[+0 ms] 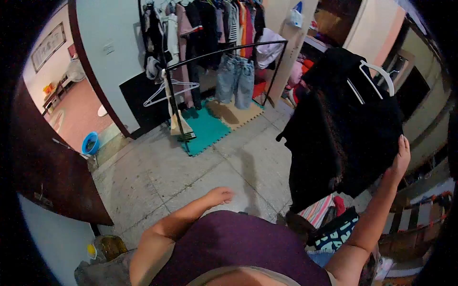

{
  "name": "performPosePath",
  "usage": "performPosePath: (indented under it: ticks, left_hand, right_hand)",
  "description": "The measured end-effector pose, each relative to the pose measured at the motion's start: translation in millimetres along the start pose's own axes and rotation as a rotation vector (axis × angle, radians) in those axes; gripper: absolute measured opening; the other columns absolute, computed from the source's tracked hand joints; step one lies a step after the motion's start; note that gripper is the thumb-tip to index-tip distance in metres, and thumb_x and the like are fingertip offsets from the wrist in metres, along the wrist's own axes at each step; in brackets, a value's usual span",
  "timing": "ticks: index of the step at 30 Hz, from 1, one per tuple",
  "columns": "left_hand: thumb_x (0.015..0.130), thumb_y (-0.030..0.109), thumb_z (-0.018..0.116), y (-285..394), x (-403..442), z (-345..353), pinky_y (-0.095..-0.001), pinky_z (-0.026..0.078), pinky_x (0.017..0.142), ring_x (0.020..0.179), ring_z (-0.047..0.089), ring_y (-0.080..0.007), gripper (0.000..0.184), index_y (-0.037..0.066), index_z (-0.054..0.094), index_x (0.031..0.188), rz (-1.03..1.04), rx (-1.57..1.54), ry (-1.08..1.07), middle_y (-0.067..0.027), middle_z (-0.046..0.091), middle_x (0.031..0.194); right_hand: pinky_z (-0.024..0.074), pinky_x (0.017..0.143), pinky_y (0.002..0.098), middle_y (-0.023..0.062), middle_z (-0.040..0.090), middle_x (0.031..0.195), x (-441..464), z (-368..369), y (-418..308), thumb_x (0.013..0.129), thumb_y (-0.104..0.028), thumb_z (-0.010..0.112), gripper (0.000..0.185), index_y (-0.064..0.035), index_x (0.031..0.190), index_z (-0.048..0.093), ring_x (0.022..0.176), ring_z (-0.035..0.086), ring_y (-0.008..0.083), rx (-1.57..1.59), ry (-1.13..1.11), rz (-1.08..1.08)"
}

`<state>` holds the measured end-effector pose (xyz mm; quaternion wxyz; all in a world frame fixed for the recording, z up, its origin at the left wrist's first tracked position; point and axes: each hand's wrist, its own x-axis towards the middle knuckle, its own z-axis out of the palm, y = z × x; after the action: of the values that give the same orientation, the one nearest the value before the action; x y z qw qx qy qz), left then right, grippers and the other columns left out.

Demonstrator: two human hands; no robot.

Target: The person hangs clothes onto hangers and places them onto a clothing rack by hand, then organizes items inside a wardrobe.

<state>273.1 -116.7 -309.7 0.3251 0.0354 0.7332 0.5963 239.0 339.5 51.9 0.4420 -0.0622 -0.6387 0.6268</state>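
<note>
On the near right, black garment on a white hanger | right hand touches its right edge; I can't tell whether it grips | left hand released, loosely curled | far: jeans on black rack

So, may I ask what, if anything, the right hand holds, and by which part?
The right hand apparently holds the black garment by its side edge, grip partly hidden.
</note>
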Motion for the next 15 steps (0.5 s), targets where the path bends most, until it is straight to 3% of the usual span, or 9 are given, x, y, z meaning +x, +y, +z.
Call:
performPosePath:
  ticks: [6, 9, 11, 15]
  left_hand:
    - [0.087, 0.029, 0.052, -24.9, -32.2, -51.9, -0.0246, 0.044, 0.063, 0.075, 0.055, -0.0115, 0.027, 0.008, 0.058, 0.103, -0.058, -0.201, 0.173, -0.0018, 0.061, 0.085]
    - [0.087, 0.028, 0.052, -17.3, -35.6, -73.7, -0.0242, 0.043, 0.065, 0.076, 0.055, -0.0115, 0.027, 0.008, 0.057, 0.104, -0.105, -0.208, 0.279, -0.002, 0.061, 0.087]
    - [0.087, 0.028, 0.052, -7.2, -30.0, -98.0, -0.0238, 0.043, 0.065, 0.077, 0.055, -0.0112, 0.027, 0.008, 0.057, 0.105, -0.155, -0.213, 0.329, -0.0024, 0.06, 0.088]
    - [0.086, 0.023, 0.052, 28.5, -9.5, -157.9, -0.0229, 0.042, 0.063, 0.076, 0.055, -0.0098, 0.024, 0.007, 0.057, 0.103, 0.015, -0.237, 0.472, -0.0015, 0.06, 0.086]
  right_hand:
    - [0.0441, 0.082, 0.0287, 0.0103, 0.059, 0.103, 20.1, 113.7, 27.1, 0.086, -0.015, 0.055, 0.032, 0.006, 0.11, 0.054, 0.093, 0.058, 0.0189, 0.265, -0.187, 0.093]
    - [0.0438, 0.083, 0.0287, 0.0108, 0.059, 0.105, 40.2, 159.3, 50.3, 0.086, -0.015, 0.055, 0.032, 0.006, 0.109, 0.054, 0.094, 0.058, 0.0193, 0.277, -0.193, 0.008]
    - [0.043, 0.085, 0.029, 0.0114, 0.059, 0.107, 36.9, 198.0, 42.2, 0.085, -0.016, 0.056, 0.034, 0.0058, 0.111, 0.055, 0.095, 0.057, 0.0196, 0.338, -0.165, 0.111]
    - [0.0426, 0.087, 0.029, 0.0114, 0.059, 0.108, 72.4, 241.6, 59.8, 0.085, -0.018, 0.056, 0.036, 0.0056, 0.111, 0.054, 0.095, 0.057, 0.0197, 0.405, -0.203, 0.096]
